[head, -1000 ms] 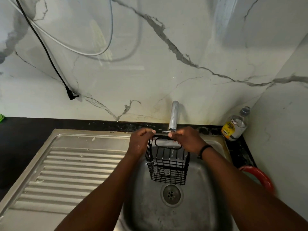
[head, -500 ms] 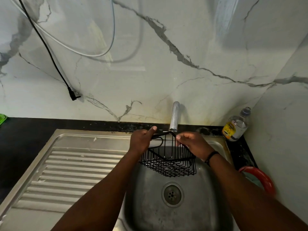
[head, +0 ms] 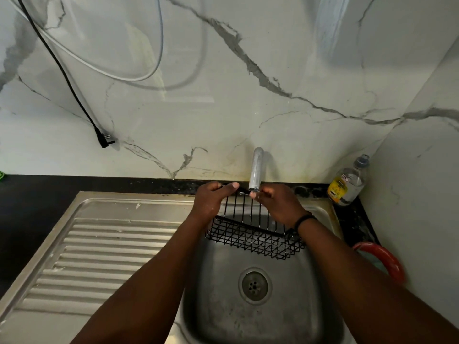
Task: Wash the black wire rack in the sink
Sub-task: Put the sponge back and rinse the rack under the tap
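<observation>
Both the left hand (head: pixel 211 199) and the right hand (head: pixel 275 207) curl their fingers (head: pixel 232 186) tightly round the top bar of the black wire rack (head: pixel 253 234), under the tap (head: pixel 255 170).

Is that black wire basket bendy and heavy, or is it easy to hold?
The black wire rack probably stays stiff: its bars look straight while the left hand and right hand hold only its top edge. It is likely light, being mostly gaps. Under the steel tap it could get slippery.

Two bare forearms, no sleeves showing on either. The left hand (head: pixel 211 199) wears nothing and carries a few pale specks on its back. Just behind the right hand (head: pixel 278 207), a thin black band (head: pixel 304 219) circles the wrist, the only thing worn
</observation>
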